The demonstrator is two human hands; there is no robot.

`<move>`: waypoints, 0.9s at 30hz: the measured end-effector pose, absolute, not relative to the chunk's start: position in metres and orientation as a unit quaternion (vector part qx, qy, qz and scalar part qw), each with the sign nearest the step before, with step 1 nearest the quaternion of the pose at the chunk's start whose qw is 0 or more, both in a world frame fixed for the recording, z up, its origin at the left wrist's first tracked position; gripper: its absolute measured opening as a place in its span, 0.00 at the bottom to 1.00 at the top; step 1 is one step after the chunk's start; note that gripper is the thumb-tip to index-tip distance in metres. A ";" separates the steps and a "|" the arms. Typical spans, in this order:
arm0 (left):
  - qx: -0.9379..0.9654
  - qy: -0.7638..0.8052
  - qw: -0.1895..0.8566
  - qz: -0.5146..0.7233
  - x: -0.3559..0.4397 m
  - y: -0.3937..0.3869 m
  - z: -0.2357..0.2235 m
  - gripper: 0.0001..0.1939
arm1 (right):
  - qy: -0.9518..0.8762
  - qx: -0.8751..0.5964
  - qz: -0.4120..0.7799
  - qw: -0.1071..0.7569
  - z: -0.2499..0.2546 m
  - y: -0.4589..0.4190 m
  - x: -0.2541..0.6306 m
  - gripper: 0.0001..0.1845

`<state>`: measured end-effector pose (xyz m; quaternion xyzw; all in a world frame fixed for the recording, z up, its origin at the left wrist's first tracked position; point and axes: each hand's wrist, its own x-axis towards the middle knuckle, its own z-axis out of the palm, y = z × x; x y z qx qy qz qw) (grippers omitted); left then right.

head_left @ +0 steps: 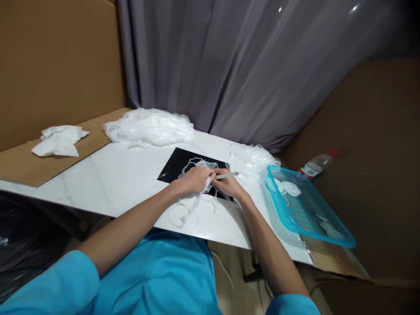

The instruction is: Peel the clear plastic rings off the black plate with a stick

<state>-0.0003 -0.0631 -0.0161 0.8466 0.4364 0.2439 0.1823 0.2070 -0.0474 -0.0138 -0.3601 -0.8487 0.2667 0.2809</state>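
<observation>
My left hand (194, 179) is closed around a bundle of thin white plastic strands (187, 209) that trail off toward the table's front edge. My right hand (229, 185) touches the left and pinches a slim grey tool (227, 176) whose tip points right. Both hands rest over a black mat (177, 164) on the white marble-look tabletop (124, 179), where more white loops (201, 164) lie.
A big heap of white strands (149, 127) sits at the back, a smaller heap (251, 158) by the blue plastic basket (305, 210) on the right. Crumpled tissue (59, 140) lies on cardboard at the left. A plastic bottle (316, 164) lies beyond the basket. Grey curtain behind.
</observation>
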 end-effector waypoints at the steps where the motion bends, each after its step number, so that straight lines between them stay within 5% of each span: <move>1: 0.846 0.437 0.183 0.243 0.000 -0.063 -0.016 0.18 | -0.849 -0.361 0.266 0.280 -0.014 -0.047 0.207 0.10; 27: 0.851 0.431 0.178 0.242 -0.001 -0.065 -0.015 0.17 | -0.858 -0.365 0.234 0.277 -0.013 -0.048 0.207 0.09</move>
